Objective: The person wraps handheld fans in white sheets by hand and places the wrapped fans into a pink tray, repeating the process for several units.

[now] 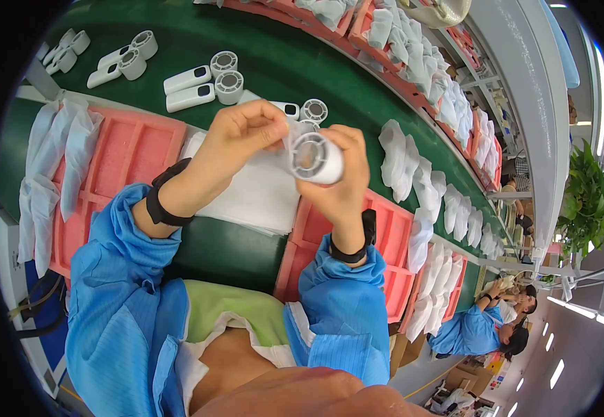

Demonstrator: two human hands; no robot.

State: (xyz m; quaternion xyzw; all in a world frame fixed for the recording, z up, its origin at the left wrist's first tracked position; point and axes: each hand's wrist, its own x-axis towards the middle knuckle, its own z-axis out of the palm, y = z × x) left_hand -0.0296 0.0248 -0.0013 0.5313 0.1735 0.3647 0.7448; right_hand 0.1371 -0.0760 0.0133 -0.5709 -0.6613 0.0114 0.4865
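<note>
Gripping | left hand (250,129): pinched on translucent film (292,133) | right hand (347,170): curled round white device (317,160)

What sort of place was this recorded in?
Probably a factory assembly or packing line: a long green work surface, matching white devices set out on it, pink divided trays, and a co-worker in blue.

Landmark: white sheet stack (253,198) | near side: bare green surface (229,254), passable | left: pink tray (116,139) blocks | right: second pink tray (311,226) blocks | above far edge: left hand (246,132), right hand (343,167) | beyond: white handheld devices (189,98) obstruct
</note>
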